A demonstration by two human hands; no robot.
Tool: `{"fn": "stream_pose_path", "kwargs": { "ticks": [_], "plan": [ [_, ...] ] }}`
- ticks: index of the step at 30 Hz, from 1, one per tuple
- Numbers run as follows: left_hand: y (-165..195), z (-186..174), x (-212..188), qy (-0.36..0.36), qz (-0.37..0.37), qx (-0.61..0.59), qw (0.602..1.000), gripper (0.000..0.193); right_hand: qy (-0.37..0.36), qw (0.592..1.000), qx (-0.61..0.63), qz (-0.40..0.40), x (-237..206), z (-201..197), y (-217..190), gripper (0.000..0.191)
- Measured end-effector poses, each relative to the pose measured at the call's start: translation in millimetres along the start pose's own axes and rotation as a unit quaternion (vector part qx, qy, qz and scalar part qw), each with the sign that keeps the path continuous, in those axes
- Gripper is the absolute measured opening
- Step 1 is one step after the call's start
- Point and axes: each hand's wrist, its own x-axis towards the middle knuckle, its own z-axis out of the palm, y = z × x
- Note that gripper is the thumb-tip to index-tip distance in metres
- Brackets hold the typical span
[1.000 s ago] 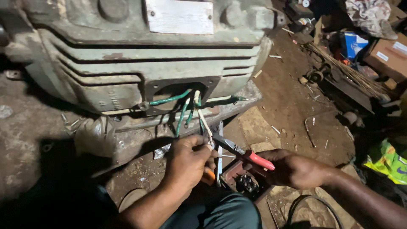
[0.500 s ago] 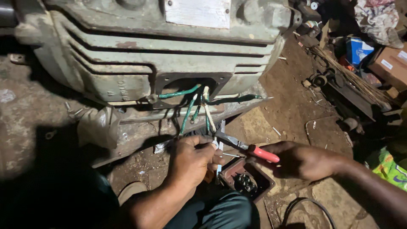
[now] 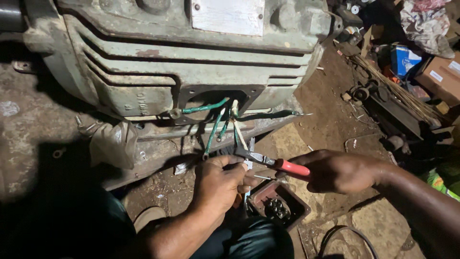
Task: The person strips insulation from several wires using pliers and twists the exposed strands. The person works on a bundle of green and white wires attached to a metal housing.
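1. The left hand [image 3: 220,184] sits below the motor [image 3: 182,62], its fingers together, pinching a wire [image 3: 239,134] near its lower end.
2. The right hand [image 3: 340,171] has its fingers clamped on the red handle of the pliers [image 3: 273,163], held nearly level.
3. The pliers' tip points left and meets the left hand's fingertips, right where the wire comes down.
4. Several green wires [image 3: 213,129] come out of a dark square opening [image 3: 215,98] in the motor's side; some hang down toward the hands, one runs off to the right.
5. The motor is a large, grey-green ribbed casting with a pale plate [image 3: 227,17] on top.
6. A small open terminal box [image 3: 278,206] lies on the floor just below the hands.
7. Boxes [image 3: 441,74] and scrap lie well apart at upper right.
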Motion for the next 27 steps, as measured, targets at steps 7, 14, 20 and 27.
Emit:
{"fn": "stream_pose_path", "kwargs": {
  "ticks": [7,14,20,27],
  "plan": [
    [4,1,2,0.014,-0.014,-0.001,1.0,0.013,-0.011,0.998,-0.025,0.051,-1,-9,-35,0.072],
    [7,3,-2,0.018,-0.008,0.005,1.0,0.014,-0.027,0.996,0.065,0.051,-7,-17,-63,0.077],
    [5,2,-2,0.013,-0.007,0.013,1.0,0.013,-0.05,0.996,0.03,0.064,-6,-17,-60,0.08],
    [3,1,-1,0.005,-0.004,0.002,1.0,0.013,-0.041,0.996,0.052,0.059,-7,-14,-53,0.079]
  ]
}}
